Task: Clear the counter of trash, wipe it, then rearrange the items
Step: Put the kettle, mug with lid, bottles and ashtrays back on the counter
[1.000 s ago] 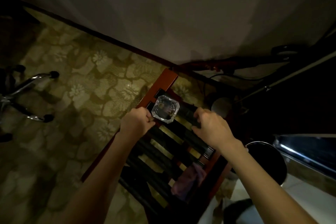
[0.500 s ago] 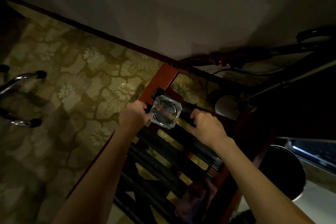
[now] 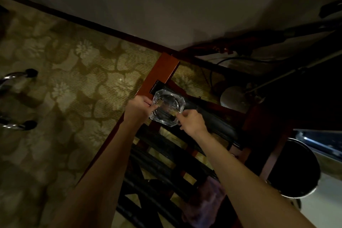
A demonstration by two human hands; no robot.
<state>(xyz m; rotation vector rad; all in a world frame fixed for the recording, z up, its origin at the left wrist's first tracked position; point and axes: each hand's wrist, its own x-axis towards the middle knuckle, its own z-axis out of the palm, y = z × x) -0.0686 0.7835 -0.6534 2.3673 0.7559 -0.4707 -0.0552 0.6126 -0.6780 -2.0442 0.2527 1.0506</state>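
Ashtray [image 3: 167,107] of clear glass sits at the rack's [image 3: 161,72] far corner; left hand [image 3: 137,110] pinches its edge, right hand [image 3: 191,122] pinches its near rim, probably squaring it into place.

Looking dim and yellowish throughout; glinting on the ashtray [image 3: 167,107] between the fingers [image 3: 155,107]; falling into black right of the fingers; casting shadows on the carpet [image 3: 74,87] left of them; bending at the edges.

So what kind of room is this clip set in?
Probably a hotel room: patterned carpet, a wooden luggage rack with dark straps, a glass ashtray held by both hands, and a black bin.
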